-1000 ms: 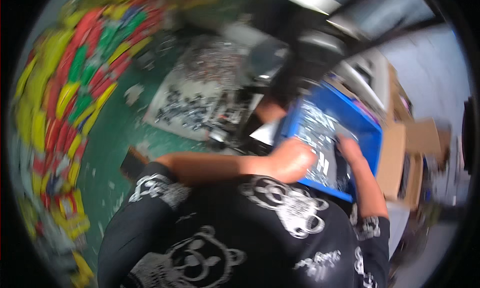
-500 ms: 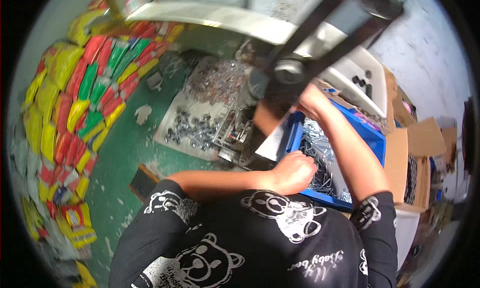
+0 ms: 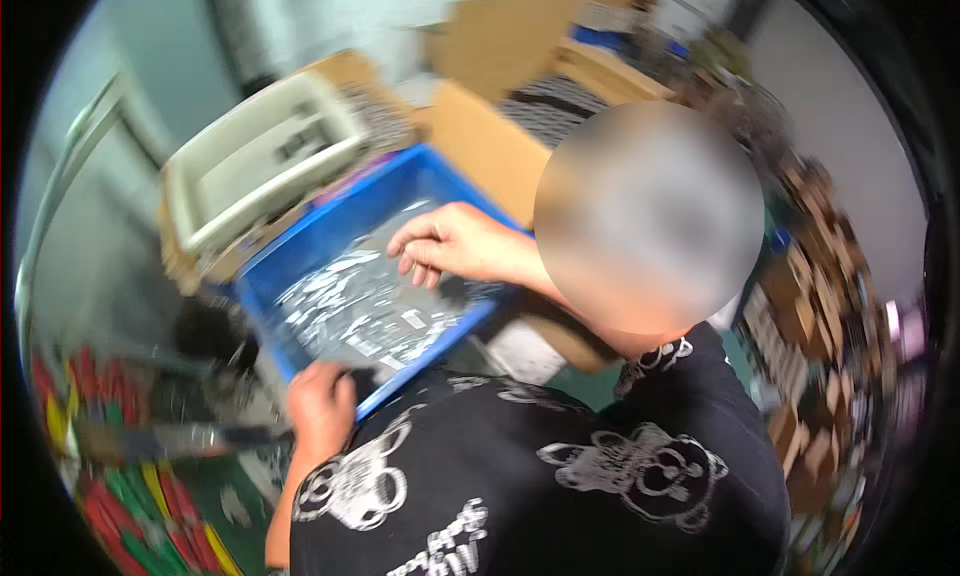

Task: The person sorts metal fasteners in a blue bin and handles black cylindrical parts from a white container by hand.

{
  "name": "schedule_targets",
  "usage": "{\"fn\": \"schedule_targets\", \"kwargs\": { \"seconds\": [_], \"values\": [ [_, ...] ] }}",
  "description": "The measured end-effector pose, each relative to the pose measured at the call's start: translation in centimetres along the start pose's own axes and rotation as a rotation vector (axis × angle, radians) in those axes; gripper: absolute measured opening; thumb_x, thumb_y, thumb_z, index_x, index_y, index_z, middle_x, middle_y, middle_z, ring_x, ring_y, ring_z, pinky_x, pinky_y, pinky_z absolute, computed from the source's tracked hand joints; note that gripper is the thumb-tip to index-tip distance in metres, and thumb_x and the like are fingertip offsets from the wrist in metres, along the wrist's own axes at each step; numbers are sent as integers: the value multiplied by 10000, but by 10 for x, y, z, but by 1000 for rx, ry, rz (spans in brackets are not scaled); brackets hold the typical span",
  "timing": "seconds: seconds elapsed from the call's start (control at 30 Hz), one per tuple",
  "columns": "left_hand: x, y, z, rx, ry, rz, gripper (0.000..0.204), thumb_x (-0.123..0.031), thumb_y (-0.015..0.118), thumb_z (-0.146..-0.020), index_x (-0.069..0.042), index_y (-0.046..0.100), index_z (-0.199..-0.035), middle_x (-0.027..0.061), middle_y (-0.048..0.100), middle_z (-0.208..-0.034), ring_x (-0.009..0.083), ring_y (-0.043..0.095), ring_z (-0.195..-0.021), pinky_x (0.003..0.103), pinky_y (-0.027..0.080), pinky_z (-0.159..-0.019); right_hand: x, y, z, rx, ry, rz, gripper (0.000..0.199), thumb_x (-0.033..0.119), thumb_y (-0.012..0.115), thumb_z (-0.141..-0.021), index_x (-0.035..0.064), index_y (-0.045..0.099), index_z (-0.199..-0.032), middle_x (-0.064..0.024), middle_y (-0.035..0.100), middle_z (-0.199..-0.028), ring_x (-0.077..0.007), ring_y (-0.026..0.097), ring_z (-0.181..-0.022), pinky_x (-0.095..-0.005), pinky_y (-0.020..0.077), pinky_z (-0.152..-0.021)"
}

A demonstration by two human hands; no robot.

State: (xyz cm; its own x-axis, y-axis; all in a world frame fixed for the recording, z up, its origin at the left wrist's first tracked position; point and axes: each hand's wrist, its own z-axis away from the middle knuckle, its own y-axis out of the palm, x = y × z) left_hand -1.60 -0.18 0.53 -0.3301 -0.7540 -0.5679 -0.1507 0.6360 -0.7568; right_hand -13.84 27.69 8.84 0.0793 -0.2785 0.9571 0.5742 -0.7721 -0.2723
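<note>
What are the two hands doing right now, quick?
Left hand: closed, gripping the near rim of the blue tray.
Right hand: open, palm down, fingers loosely bent over the metal parts in the tray; no grip visible.

A crate was set at frame centre-left, metal parts heaped inside; a tray lay above-left, cartons above-right.

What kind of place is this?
Probably a small workshop or storeroom: a blue bin full of shiny little metal parts, cardboard boxes stacked around, and a hand sorting through the parts.
</note>
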Motion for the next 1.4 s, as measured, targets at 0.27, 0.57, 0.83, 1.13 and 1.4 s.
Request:
{"fn": "schedule_targets", "kwargs": {
  "seconds": [0.27, 0.57, 0.83, 1.13, 1.4],
  "values": [
    [-5, -2, 3, -7, -33, 36, 148, 28, 577, -730, -18, 677, -829, 150, 640, -792, 343, 590, -730, 402, 440, -704, -91, -217, 211, -836, 610, 487, 201, 100, 519, -913, -19, 650, -1009, -75, 628, -728, -133, 592, -554, -280, 499, -483],
    [-10, -2, 1, -34, -28, -5, 120, 31, 596, -713, -18, 669, -795, 138, 629, -754, 324, 582, -689, 391, 436, -666, -231, -279, 197, -649, 574, 1052, 407, 286, 641, -774, 117, 668, -1144, -195, 686, -1018, -358, 646, -969, -396, 496, -908],
    [-16, -6, -3, -62, -26, -62, 124, 30, 604, -700, -25, 668, -791, 124, 623, -735, 312, 576, -665, 397, 439, -652, -196, -303, 207, -968, 524, -490, 157, 145, 640, -865, 11, 645, -947, -105, 636, -819, -244, 638, -739, -401, 566, -691],
    [-20, -5, -10, -37, -82, -140, 145, 7, 615, -661, -49, 671, -782, 112, 642, -758, 303, 590, -665, 388, 439, -641, -112, -375, -9, -600, 180, 358, 210, 207, 644, -856, 34, 669, -973, -72, 622, -663, -164, 607, -621, -308, 480, -517],
    [-13, -11, -6, 29, -115, -200, 146, -53, 636, -686, -88, 686, -819, 72, 654, -788, 274, 606, -697, 375, 466, -655, -196, -393, -163, -450, 590, 1200, 437, 205, 626, -762, 26, 627, -1160, -234, 622, -1172, -365, 608, -1089, -433, 485, -931]
  ]
}}
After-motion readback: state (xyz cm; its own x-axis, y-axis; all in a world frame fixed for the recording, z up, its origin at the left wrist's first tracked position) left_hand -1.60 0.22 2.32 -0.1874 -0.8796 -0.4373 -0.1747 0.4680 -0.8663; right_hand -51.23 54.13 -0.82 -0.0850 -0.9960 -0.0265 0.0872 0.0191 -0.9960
